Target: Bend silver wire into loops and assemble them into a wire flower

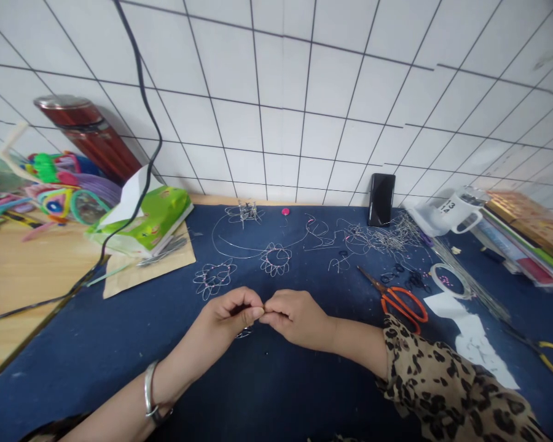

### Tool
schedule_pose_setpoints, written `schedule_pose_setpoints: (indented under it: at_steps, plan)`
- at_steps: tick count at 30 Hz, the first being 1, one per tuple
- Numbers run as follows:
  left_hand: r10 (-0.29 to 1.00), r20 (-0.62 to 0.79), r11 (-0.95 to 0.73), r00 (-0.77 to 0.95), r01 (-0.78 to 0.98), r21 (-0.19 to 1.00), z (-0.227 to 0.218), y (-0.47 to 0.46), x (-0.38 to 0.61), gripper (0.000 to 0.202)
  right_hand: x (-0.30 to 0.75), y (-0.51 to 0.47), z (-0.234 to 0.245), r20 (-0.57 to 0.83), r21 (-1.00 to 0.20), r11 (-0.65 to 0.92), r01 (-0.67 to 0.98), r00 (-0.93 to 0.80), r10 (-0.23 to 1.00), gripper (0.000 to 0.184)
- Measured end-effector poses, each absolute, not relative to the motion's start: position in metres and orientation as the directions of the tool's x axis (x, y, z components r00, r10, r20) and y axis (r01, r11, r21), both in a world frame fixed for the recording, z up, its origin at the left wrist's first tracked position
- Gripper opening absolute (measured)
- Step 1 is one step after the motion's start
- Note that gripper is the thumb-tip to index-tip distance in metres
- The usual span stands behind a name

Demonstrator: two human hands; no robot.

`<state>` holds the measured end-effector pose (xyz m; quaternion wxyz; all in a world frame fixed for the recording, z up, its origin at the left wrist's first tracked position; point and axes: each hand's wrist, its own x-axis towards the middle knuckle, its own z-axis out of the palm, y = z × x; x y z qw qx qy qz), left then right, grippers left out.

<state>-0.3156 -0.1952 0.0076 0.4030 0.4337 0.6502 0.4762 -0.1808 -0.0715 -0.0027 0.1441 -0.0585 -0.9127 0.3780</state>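
Observation:
My left hand [233, 313] and my right hand [295, 318] meet fingertip to fingertip over the dark blue cloth [120, 350]. Both are closed in a pinch on a small thin wire piece [245, 332], which pokes out below the left fingers. Two finished wire flowers, one [214, 277] to the left and one [275, 258] straight ahead, lie flat just beyond my hands. A silver bangle [151, 393] sits on my left wrist; a leopard-print sleeve [447, 387] covers my right forearm.
Orange-handled scissors [399, 299], a tangle of loose wires [373, 239], a tape roll [447, 279], a black phone [380, 199] against the tiled wall, a white mug [458, 212], stacked books [525, 236], yellow-handled pliers [550, 356], a green tissue pack [150, 221], a red flask [94, 138], a hanging black cable [142, 110].

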Motion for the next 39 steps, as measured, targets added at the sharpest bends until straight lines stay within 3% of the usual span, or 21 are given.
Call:
schedule_pose_setpoints:
  at_steps: [10,16,23,28,39]
  plan:
    - [0.950,-0.153,0.187,-0.274,0.104,0.977,0.0044,-0.1957,-0.3169,0.015,-0.1817,-0.0699,-0.0063,0.295,-0.711,0.695,-0.102,-0.941,0.164,0.018]
    - [0.930,-0.164,0.223,-0.328,0.151,0.963,-0.0003,-0.1941,-0.3178,0.016,-0.1833,-0.0670,-0.0021,0.208,-0.660,0.751,-0.019,-0.965,0.158,0.015]
    - [0.924,-0.098,0.175,-0.369,0.181,0.968,0.0021,-0.1940,-0.3195,0.017,-0.1826,-0.0676,-0.0015,0.181,-0.613,0.790,-0.030,-0.978,0.103,0.018]
    - [0.933,-0.096,0.179,-0.346,0.217,0.960,0.0012,-0.1943,-0.3201,0.017,-0.1824,-0.0673,-0.0028,0.166,-0.601,0.799,0.003,-0.978,0.129,0.019]
    - [0.959,-0.118,0.213,-0.259,0.380,0.900,0.0009,-0.1959,-0.3180,0.021,-0.1798,-0.0691,-0.0052,0.231,-0.572,0.819,-0.043,-0.967,0.111,0.030]
